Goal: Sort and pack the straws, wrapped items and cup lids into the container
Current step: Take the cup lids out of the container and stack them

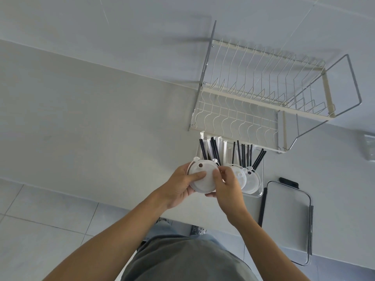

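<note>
My left hand (183, 184) grips a stack of white cup lids (200, 183) from the left, thumb lying across the top lid. My right hand (225, 183) pinches the right edge of that same stack. Both hands hold it just above the left end of a clear plastic container (260, 191) on the counter. Inside the container stand several black straws (242, 154), white wrapped items (224, 149) and more white cup lids (250, 181) at its right end.
A white wire dish rack (261, 98) stands right behind the container. The container's clear cover with black clips (286, 218) lies on the counter to the right. A clear bag (368, 147) sits at the far right edge. The counter's front edge runs below my wrists.
</note>
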